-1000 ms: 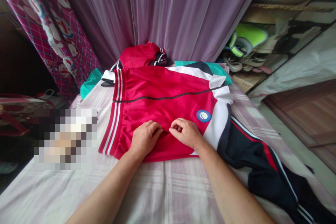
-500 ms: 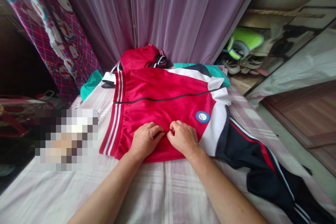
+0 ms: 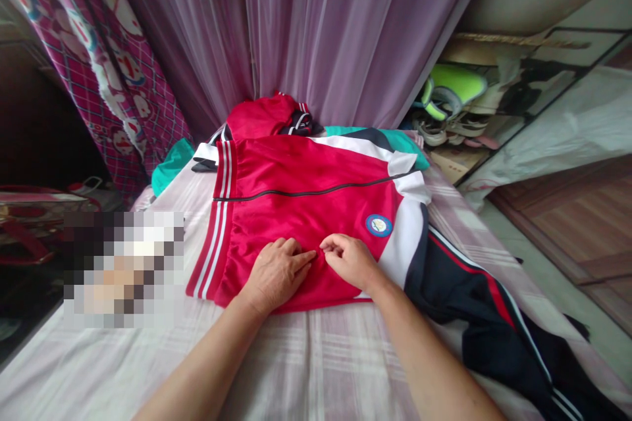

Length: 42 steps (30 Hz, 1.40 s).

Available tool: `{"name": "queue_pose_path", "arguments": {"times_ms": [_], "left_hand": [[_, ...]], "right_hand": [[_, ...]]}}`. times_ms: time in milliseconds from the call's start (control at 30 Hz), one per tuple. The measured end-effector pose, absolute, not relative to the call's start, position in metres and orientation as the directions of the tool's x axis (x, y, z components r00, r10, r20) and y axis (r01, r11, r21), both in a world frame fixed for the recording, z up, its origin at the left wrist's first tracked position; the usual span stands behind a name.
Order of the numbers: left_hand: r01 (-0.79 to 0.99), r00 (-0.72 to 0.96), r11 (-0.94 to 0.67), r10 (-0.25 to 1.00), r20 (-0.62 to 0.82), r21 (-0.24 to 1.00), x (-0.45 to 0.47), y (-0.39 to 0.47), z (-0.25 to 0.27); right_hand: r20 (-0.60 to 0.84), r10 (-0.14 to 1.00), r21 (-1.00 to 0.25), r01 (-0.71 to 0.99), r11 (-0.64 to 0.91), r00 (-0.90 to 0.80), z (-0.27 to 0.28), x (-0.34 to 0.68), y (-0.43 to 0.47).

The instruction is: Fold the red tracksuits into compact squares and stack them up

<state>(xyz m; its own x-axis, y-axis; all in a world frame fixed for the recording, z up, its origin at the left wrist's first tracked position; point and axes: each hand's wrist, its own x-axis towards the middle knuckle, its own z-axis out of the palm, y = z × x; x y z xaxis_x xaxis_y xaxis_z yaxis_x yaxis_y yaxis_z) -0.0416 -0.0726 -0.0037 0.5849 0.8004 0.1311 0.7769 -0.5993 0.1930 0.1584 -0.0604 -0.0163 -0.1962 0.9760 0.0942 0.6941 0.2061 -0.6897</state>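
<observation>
A red, white and black track jacket point(image 3: 301, 217) lies front up, its dark zip closed and its striped hem toward the left. A round blue-and-white badge point(image 3: 379, 225) sits on the chest near the white collar point(image 3: 415, 185). My left hand point(image 3: 277, 274) rests flat on the lower red panel with its fingers stretched out. Just right of it, my right hand point(image 3: 351, 263) holds its thumb and fingertips together in a pinch at the red cloth. What is between those fingertips, if anything, is too small to tell. One black sleeve point(image 3: 474, 276) trails to the lower right.
The jacket lies on a bed with a checked sheet point(image 3: 316, 368). More red clothing point(image 3: 259, 113) and green cloth point(image 3: 170, 164) lie behind. A purple curtain point(image 3: 306, 26) hangs at the back. Shoes point(image 3: 434, 133) stand on a rack to the right. A blurred patch covers the left side.
My left hand's fingers have gone from curled to flat on the cloth. My right hand stays pinched, a little apart from the left. The view has shifted slightly.
</observation>
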Motion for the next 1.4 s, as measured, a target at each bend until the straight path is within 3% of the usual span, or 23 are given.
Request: {"name": "queue_pose_path", "arguments": {"times_ms": [333, 600, 867, 1400], "left_hand": [[0.772, 0.599, -0.612, 0.791, 0.127, 0.172, -0.042, -0.075, -0.003], [0.810, 0.578, -0.581, 0.814, 0.060, 0.078, -0.031, -0.076, 0.005], [0.783, 0.577, -0.597, 0.802, 0.154, 0.175, -0.043, -0.078, -0.005], [0.791, 0.588, -0.598, 0.801, 0.110, 0.128, -0.036, -0.077, 0.000]], "right_hand": [[0.160, 0.954, -0.735, 0.616, 0.285, -0.252, -0.021, 0.171, -0.055], [0.171, 0.945, -0.722, 0.618, 0.312, -0.277, -0.024, 0.174, -0.052], [0.150, 0.951, -0.743, 0.604, 0.288, -0.270, -0.020, 0.174, -0.053], [0.130, 0.950, -0.742, 0.608, 0.282, -0.282, -0.018, 0.174, -0.051]]}}
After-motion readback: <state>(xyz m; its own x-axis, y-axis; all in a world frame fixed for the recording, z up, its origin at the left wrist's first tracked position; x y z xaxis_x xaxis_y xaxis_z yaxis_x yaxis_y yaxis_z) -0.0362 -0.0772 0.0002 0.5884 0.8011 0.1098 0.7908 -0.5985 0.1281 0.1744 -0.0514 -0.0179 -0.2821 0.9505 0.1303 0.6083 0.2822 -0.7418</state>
